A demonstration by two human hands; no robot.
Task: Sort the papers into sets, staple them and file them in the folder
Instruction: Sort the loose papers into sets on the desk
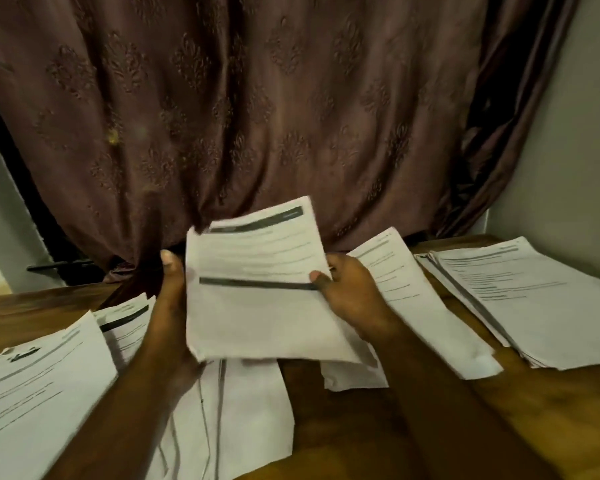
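Observation:
I hold a small bundle of printed white papers (257,299) up above the wooden table (354,410). My left hand (170,299) grips the bundle's left edge, thumb up. My right hand (347,292) pinches its right edge, thumb on the front sheet beside a dark printed bar. A thick stack of papers (534,299) lies at the right. A single sheet (423,306) lies slanted just right of my right hand. More sheets (35,403) lie at the left, and others (243,410) lie under my forearms. No stapler or folder shows.
A brown patterned curtain (257,116) hangs right behind the table's far edge. Grey wall (568,168) stands at the right. Bare wood shows at the front right (551,427) and far left (32,306).

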